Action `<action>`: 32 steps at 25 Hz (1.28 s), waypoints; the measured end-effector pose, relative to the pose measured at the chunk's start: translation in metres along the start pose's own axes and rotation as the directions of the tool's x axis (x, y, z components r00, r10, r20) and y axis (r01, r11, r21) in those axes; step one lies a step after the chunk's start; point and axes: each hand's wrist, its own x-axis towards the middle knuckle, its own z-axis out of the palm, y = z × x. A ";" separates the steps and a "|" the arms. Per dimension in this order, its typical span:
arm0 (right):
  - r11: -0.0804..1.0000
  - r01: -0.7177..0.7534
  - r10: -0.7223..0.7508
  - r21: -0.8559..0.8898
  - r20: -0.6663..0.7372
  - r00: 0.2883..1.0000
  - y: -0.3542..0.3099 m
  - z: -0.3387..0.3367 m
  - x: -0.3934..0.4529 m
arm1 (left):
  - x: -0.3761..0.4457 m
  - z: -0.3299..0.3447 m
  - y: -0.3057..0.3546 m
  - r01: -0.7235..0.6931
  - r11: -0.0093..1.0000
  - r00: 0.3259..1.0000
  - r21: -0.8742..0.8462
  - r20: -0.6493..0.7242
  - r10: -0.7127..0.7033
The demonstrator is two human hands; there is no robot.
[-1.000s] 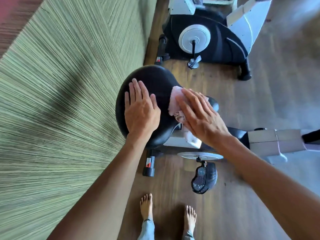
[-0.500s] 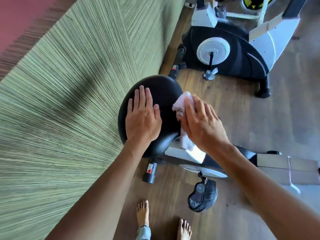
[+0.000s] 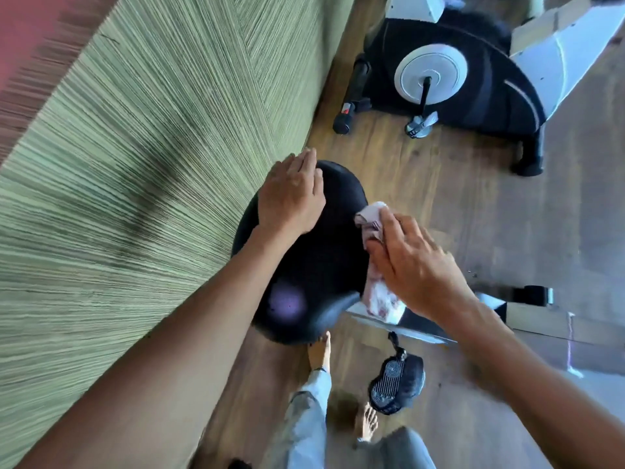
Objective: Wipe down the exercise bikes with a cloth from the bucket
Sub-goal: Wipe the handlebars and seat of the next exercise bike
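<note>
Gym room: 2 exercise bikes

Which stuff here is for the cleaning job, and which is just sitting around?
For the job:
pink cloth, pressed under the right hand
black bike seat, with the left hand resting flat on it
second exercise bike, maybe next

Just there:
green wall
wooden floor

Seat: black, smooth, vinyl-like, slight sheen w/ a purplish glare spot. Cloth: pinkish-white fabric, soft, crumpled. Floor: brown wood planks, matt, visible grain. Wall: green, fine ribbed texture, rough-looking. Far bike: black plastic housing, semi-gloss, w/ smooth grey-white disc and white panels. Pedal: black plastic, ridged tread. Trousers: light grey cloth.
</note>
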 end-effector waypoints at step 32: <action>0.853 0.401 -0.412 0.334 -0.041 0.910 -0.005 0.004 0.143 | -0.001 -0.016 0.015 0.333 0.816 0.919 -0.473 -0.031 -0.393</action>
